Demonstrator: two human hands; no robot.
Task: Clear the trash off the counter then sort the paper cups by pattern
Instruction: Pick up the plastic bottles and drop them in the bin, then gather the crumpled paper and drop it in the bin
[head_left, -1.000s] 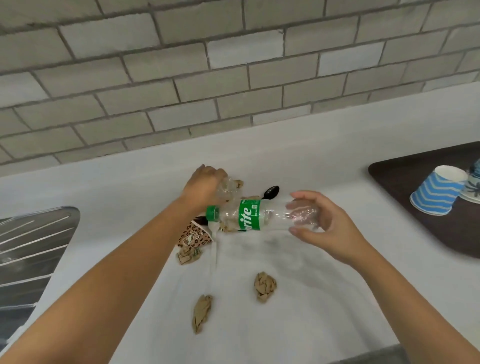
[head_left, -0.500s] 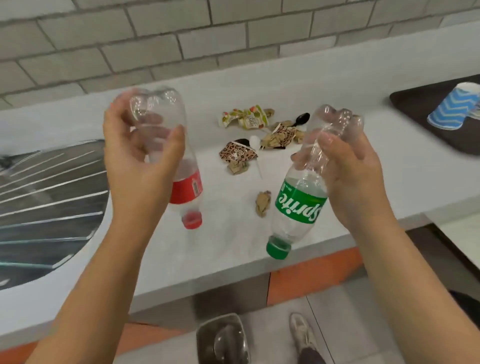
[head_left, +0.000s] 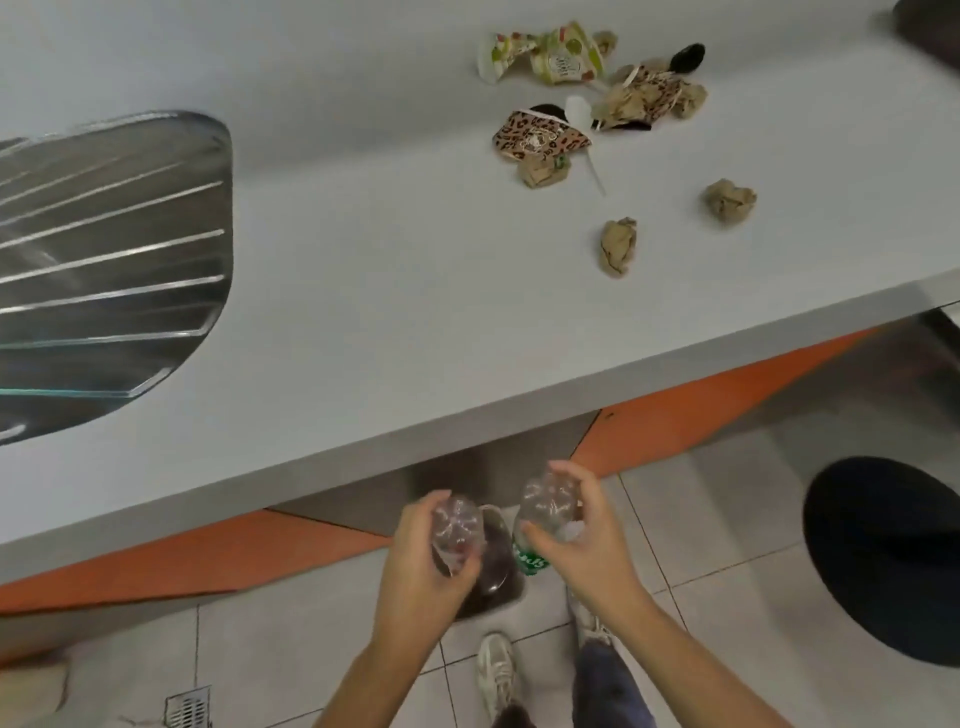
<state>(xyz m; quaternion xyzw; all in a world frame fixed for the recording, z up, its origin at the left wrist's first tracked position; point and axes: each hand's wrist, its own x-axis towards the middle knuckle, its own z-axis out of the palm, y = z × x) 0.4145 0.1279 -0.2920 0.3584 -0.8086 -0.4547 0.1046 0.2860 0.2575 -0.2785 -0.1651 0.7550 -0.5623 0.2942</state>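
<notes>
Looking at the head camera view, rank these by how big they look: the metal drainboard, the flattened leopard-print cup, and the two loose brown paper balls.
1. metal drainboard, by far the largest.
2. leopard-print cup.
3. nearer brown paper ball and farther brown paper ball: they look about alike, so I won't rank them.

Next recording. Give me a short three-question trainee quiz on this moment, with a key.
1. True or false: the left hand is empty.
2. Both hands are held over: A) the metal drainboard; B) the small bin; C) a tray.
3. The right hand grips a second bottle. What colour is its label?

Key
1. False: it grips a clear bottle.
2. B.
3. Green.
</notes>
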